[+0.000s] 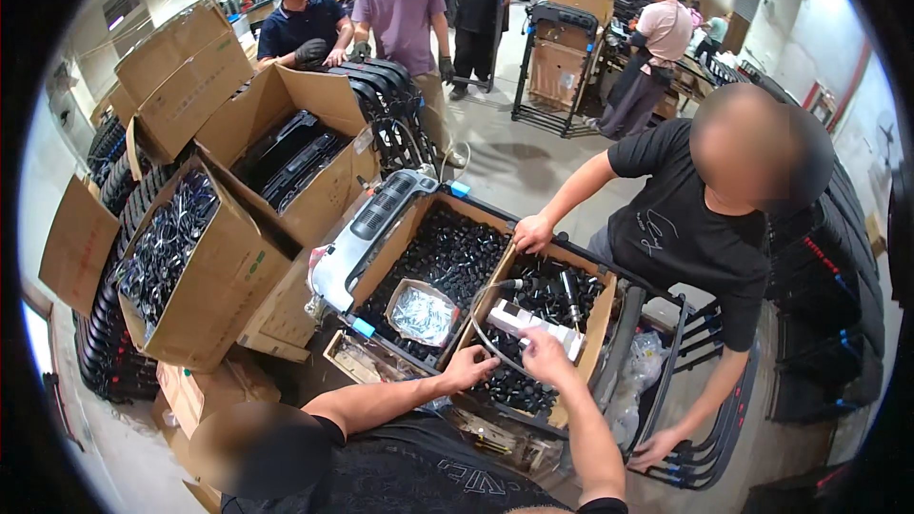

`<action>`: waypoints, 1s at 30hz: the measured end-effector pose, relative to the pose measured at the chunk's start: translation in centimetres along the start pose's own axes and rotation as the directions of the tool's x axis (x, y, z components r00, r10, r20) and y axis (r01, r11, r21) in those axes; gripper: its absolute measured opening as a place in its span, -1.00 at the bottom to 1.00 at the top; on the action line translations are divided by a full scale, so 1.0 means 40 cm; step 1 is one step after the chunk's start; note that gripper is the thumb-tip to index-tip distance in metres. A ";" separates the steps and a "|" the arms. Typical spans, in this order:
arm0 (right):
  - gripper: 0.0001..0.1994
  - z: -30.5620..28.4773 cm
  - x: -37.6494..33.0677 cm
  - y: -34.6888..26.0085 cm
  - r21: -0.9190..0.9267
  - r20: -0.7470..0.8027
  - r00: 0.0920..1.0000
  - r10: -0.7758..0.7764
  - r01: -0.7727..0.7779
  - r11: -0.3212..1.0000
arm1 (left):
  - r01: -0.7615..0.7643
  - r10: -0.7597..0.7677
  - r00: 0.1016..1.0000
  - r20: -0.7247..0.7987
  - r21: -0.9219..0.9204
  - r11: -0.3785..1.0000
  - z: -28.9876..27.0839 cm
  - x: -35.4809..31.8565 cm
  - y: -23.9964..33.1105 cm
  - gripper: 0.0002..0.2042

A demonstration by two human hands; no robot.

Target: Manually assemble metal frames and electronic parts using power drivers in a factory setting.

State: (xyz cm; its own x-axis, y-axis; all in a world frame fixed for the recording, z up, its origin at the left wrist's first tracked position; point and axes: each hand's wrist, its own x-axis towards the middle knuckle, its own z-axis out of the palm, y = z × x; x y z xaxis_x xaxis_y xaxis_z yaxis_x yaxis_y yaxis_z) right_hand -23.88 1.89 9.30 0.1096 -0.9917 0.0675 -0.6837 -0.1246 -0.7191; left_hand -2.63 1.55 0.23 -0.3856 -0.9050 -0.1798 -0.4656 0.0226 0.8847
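Observation:
My left hand (468, 368) is over the near edge of a cardboard box (595, 347) of black plastic parts (514, 385), its fingers curled together. Close by on the right, my right hand (550, 358) has its fingertips pinched beside a white block-shaped piece (522, 321). Whatever either hand holds is too small to make out. A thin grey hose (476, 316) curves past both hands. Among the parts behind the white piece lies a silver power driver (570, 295). The neighbouring box holds more black parts (447, 246) and a small carton of silver fasteners (422, 314).
A co-worker (700, 219) at right has one hand (533, 233) on the box rim and another (657, 447) by black tubular frames (709, 447). Tall cartons of cables (171, 247) and black panels (290, 157) stand left. Several people work farther back.

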 end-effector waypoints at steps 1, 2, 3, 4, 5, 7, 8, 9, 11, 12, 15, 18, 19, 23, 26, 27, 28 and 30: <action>-0.68 0.011 -0.029 -0.046 0.014 0.101 0.995 0.016 -0.017 1.000 | 0.076 -0.062 0.995 0.084 -0.173 0.982 -0.013 0.004 0.017 -0.63; -0.68 0.027 -0.047 -0.062 0.011 0.086 0.996 0.034 -0.035 0.999 | 0.166 -0.111 0.978 0.179 -0.332 0.928 -0.026 0.012 0.035 -0.65; -0.68 0.050 -0.064 -0.081 -0.004 0.037 0.999 -0.001 0.001 1.000 | 0.267 -0.147 0.950 0.276 -0.469 0.842 -0.039 0.013 0.048 -0.66; -0.68 0.076 -0.079 -0.099 -0.020 -0.011 0.999 -0.032 0.032 0.999 | 0.271 -0.142 0.944 0.296 -0.461 0.845 -0.044 0.014 0.054 -0.66; -0.67 0.102 -0.091 -0.120 -0.041 -0.058 0.996 -0.066 0.064 0.997 | 0.232 -0.104 0.951 0.291 -0.449 0.863 -0.047 0.017 0.062 -0.66; -0.67 0.130 -0.121 -0.150 -0.065 -0.114 0.994 -0.002 -0.005 0.998 | 0.153 -0.031 0.960 0.278 -0.430 0.890 -0.060 0.005 0.068 -0.67; -0.68 0.130 -0.126 -0.155 -0.088 -0.161 0.986 0.036 -0.050 0.995 | 0.150 -0.023 0.958 0.286 -0.432 0.889 -0.081 0.000 0.081 -0.67; -0.68 0.134 -0.130 -0.166 -0.110 -0.208 0.976 0.069 -0.094 0.989 | 0.143 -0.011 0.955 0.295 -0.428 0.892 -0.103 -0.010 0.092 -0.66; -0.67 0.153 -0.152 -0.196 -0.153 -0.254 0.965 0.058 -0.099 0.983 | 0.128 0.012 0.950 0.311 -0.426 0.895 -0.146 -0.032 0.110 -0.65; -0.67 0.167 -0.167 -0.214 -0.187 -0.294 0.955 0.044 -0.103 0.977 | 0.124 0.020 0.949 0.314 -0.434 0.892 -0.156 -0.038 0.105 -0.65; -0.65 0.214 -0.179 -0.302 -0.118 -0.358 0.918 0.170 -0.225 0.967 | 0.016 0.135 0.933 0.333 -0.413 0.911 -0.169 -0.045 0.071 -0.61; -0.63 0.263 -0.203 -0.383 0.131 -0.384 0.787 0.483 -0.471 0.872 | -0.043 0.217 0.880 0.422 -0.385 0.922 -0.217 -0.075 0.087 -0.60; -0.63 0.275 -0.196 -0.401 0.125 -0.412 0.773 0.483 -0.477 0.870 | -0.069 0.251 0.847 0.468 -0.371 0.926 -0.227 -0.084 0.094 -0.59; -0.63 0.299 -0.223 -0.447 0.111 -0.503 0.706 0.498 -0.519 0.848 | -0.194 0.312 0.841 0.443 -0.291 0.937 -0.255 -0.068 0.059 -0.60; -0.68 0.281 -0.291 -0.410 -0.109 -0.578 0.721 0.383 -0.534 0.839 | -0.459 0.453 0.836 0.310 -0.056 0.886 -0.298 -0.022 0.030 -0.68; -0.67 0.259 -0.313 -0.408 -0.022 -0.578 0.650 0.493 -0.616 0.787 | -0.500 0.475 0.819 0.322 -0.007 0.866 -0.313 -0.007 0.024 -0.69; -0.66 0.241 -0.329 -0.406 0.054 -0.561 0.595 0.575 -0.667 0.743 | -0.575 0.533 0.792 0.298 0.070 0.815 -0.309 0.015 -0.021 -0.69; -0.67 0.261 -0.423 -0.349 0.193 -0.604 0.474 0.641 -0.694 0.694 | -0.657 0.604 0.740 0.294 0.129 0.742 -0.287 0.033 -0.094 -0.70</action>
State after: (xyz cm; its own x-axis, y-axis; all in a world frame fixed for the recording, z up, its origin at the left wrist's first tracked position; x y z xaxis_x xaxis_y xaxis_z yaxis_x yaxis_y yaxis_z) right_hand -8.66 20.76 10.96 -0.8221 -0.5692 -0.0111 -0.4116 0.6078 -0.6791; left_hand 7.76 -4.63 1.59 -0.8013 -0.5313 0.2750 -0.1951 0.6666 0.7194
